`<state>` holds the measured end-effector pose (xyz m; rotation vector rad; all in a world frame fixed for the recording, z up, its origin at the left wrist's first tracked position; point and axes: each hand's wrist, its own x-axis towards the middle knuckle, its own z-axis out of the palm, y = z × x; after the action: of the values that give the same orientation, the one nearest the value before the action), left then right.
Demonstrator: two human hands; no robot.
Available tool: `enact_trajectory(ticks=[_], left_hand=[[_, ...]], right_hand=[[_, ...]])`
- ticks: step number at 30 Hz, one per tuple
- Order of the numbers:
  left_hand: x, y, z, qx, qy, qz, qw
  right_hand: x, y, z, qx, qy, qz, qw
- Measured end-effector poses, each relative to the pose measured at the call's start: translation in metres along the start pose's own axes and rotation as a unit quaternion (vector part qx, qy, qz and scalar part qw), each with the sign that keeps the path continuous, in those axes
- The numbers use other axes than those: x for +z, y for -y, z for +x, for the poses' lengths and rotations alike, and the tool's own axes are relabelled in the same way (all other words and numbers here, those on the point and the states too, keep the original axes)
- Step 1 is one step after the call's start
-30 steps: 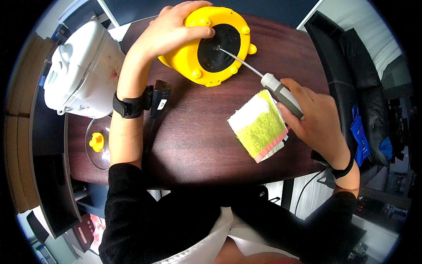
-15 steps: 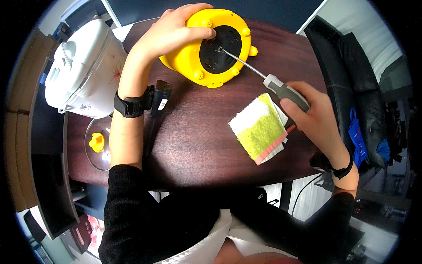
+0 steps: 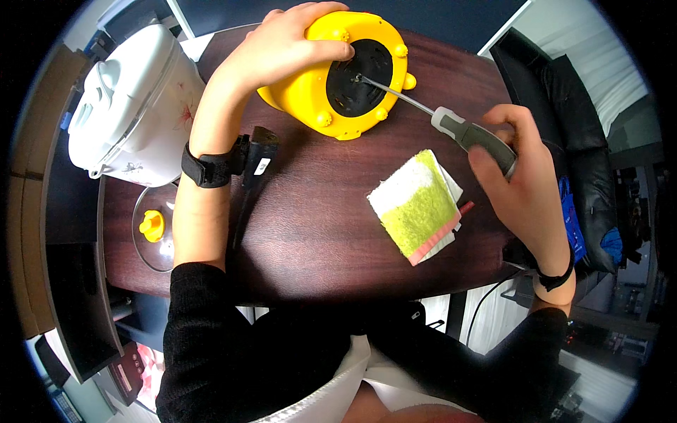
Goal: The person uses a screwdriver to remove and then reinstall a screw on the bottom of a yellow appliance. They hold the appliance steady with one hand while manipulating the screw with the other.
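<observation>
A yellow appliance [image 3: 303,106] lies tipped at the far side of the table, its underside facing me. Small yellow feet ring a round black plate [image 3: 377,92] on that underside. My left hand [image 3: 289,53] is closed over its left edge, the thumb resting on the black plate. In my right hand [image 3: 525,176] is a screwdriver [image 3: 469,134] with a grey handle. Its metal tip meets the middle of the black plate; the screw there is too small to make out. The thumb and fingers sit loosely around the handle's end.
A white rice cooker [image 3: 159,84] stands at the left, with a glass lid [image 3: 167,262] with a yellow knob nearer me. A folded green and white cloth [image 3: 423,204] lies right of centre on the dark wooden table [image 3: 317,233]. A black sofa [image 3: 539,77] is at the right.
My right hand has shifted slightly right, and its fingers have loosened and rolled around the screwdriver handle. The yellow appliance has moved slightly right in the view under my left hand.
</observation>
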<state>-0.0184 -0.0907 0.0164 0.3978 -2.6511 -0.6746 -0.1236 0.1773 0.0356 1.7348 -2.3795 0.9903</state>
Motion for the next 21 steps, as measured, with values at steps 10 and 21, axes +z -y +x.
enact_trajectory(ticks=[10,21], left_hand=[[-0.007,-0.015,-0.006,-0.007,0.021,-0.015,1.000],[-0.009,-0.007,-0.005,0.017,0.013,-0.062,0.998]], right_hand=[[-0.012,-0.010,-0.001,-0.156,-0.008,-0.117,0.981],[-0.007,-0.016,-0.009,-0.129,-0.022,-0.080,0.988]])
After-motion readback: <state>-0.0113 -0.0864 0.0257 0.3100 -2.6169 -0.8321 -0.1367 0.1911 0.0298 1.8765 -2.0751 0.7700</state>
